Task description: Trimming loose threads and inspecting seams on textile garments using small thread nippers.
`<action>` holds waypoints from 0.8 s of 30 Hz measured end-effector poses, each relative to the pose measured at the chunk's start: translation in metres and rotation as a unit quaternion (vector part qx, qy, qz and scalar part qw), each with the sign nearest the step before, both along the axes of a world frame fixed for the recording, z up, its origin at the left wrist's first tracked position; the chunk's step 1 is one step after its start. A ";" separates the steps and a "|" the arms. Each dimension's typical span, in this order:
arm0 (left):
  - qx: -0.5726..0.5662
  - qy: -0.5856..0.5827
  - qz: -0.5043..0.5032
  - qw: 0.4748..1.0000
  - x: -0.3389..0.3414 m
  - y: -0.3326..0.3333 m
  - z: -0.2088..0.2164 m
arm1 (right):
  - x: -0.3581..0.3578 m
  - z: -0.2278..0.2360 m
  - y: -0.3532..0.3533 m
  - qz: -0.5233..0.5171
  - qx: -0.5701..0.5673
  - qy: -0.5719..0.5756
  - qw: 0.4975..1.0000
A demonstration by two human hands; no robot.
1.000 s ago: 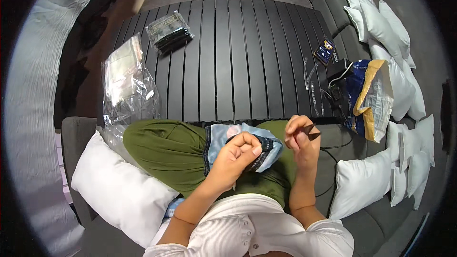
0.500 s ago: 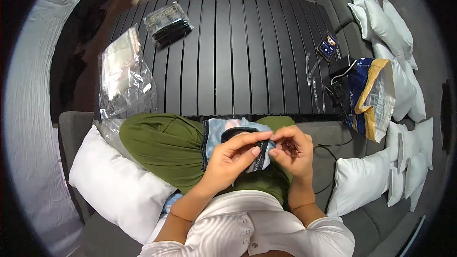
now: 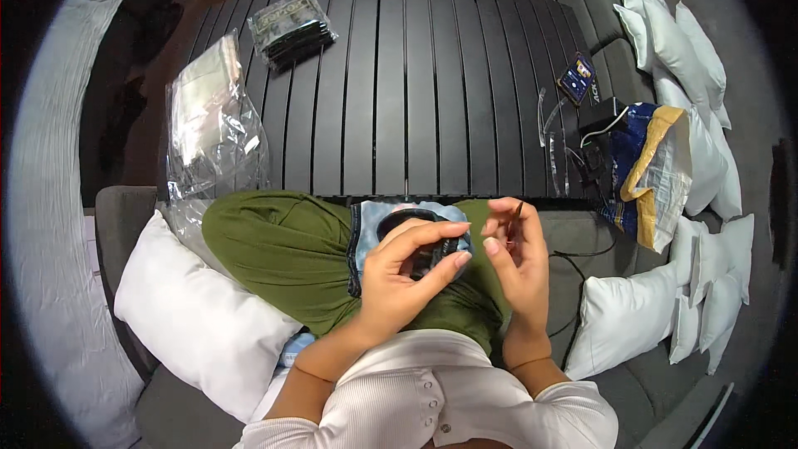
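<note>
A light blue printed cloth piece [image 3: 364, 237] with thick black edging lies over my lap. My left hand [image 3: 403, 270] is curled around its right part, and a dark ribbed strip of the edging [image 3: 449, 247] shows between thumb and forefinger. Just right of the cloth, my right hand [image 3: 517, 262] is raised off it with bent fingers. A small dark thin thing shows at its fingertips, too small to name. Part of the cloth is hidden behind my left fingers.
On the black slatted table [image 3: 391, 83] lie a stack of plastic-wrapped packs [image 3: 291, 29], a clear plastic bag [image 3: 212, 125] and a phone [image 3: 577, 79]. A blue and gold sack [image 3: 652, 175] stands right, near clear strips [image 3: 553, 154]. White pillows [image 3: 204, 316] flank me on the sofa.
My right hand has drawn away to the right from the cloth and my left hand. The left thumb and forefinger have spread a little further apart.
</note>
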State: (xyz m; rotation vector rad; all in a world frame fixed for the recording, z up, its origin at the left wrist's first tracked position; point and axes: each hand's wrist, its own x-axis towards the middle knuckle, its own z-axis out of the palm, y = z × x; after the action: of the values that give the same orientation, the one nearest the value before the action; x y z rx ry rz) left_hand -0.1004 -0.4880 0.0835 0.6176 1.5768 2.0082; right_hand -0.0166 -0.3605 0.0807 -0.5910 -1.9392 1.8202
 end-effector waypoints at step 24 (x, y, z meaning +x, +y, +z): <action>-0.013 0.086 -0.076 0.993 -0.012 -0.010 0.005 | 0.009 0.016 0.025 -0.010 0.185 0.009 0.983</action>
State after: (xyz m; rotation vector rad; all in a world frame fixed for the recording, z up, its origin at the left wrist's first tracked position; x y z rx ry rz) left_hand -0.1126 -0.4975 0.0886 0.8932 1.5981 1.8620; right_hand -0.0075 -0.3351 0.0964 -0.4655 -2.1746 1.3936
